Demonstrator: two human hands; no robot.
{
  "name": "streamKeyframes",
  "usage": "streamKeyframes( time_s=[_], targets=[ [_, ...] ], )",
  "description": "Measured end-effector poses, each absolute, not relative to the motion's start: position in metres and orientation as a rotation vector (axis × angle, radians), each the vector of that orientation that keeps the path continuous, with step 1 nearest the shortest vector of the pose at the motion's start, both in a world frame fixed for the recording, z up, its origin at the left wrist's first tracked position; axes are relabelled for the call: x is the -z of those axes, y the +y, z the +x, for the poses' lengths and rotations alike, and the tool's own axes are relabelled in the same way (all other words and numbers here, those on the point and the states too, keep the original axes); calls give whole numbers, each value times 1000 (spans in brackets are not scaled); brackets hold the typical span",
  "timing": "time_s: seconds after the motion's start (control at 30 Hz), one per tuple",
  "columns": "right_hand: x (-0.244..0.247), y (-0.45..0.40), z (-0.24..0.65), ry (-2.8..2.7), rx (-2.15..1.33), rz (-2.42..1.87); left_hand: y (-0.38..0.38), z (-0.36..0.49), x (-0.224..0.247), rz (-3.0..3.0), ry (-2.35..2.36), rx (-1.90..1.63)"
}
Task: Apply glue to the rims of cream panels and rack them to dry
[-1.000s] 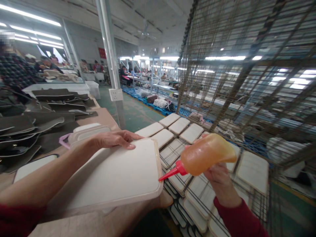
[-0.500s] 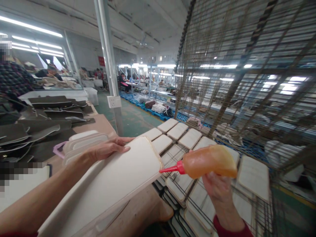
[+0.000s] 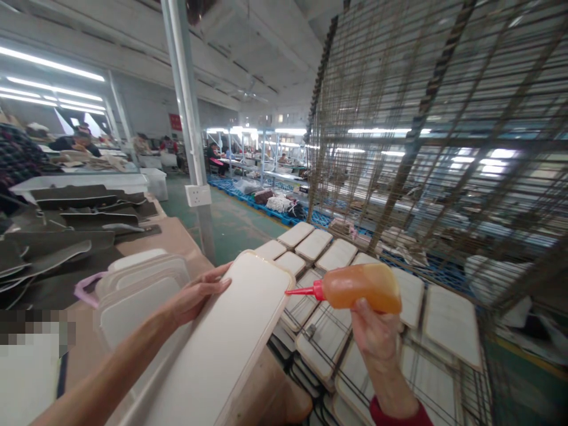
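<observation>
My left hand [image 3: 199, 296] grips the left edge of a long white panel [image 3: 235, 313] with rounded corners, its thumb on the top face. My right hand [image 3: 377, 331] is wrapped round a squeeze bottle [image 3: 361, 288] of amber liquid, held on its side. The bottle's red nozzle [image 3: 306, 291] points left, its tip at the panel's right edge near the far corner. A yellowish line shows along the panel's rounded far end.
White panels [image 3: 452, 322] lie on a wire rack at the right, below a raised wire grid [image 3: 399, 118]. More white panels [image 3: 142, 296] stand left of my arm. Dark cut pieces [image 3: 84, 236] cover the left table. A post [image 3: 186, 118] rises ahead; people sit farther back.
The bottle's nozzle tip has moved up along the panel's right edge. The panel is turned more upright in view, and the camera view has shifted slightly.
</observation>
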State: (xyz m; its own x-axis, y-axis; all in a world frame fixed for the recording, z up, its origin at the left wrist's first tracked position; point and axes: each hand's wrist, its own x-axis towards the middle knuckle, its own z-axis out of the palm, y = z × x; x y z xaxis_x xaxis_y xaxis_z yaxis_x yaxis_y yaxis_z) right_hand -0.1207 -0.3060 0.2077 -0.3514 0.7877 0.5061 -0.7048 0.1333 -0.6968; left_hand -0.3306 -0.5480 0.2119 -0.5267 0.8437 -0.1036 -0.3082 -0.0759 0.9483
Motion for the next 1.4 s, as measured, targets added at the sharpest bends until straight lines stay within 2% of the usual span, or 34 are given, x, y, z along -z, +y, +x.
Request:
streamKeyframes(
  time_s=[0.27, 0.73, 1.4],
  targets=[
    [-211, -307, -130, -1178, -1586, -58, -550, -332, -198, 580, 1331, -1793],
    [-212, -310, -136, -1198, -1784, 30, -550, -328, -201, 530, 1348, -1820],
    [-208, -314, -130, -1273, -1834, 98, -533, -343, -202, 346, 1255, -1881]
  ],
)
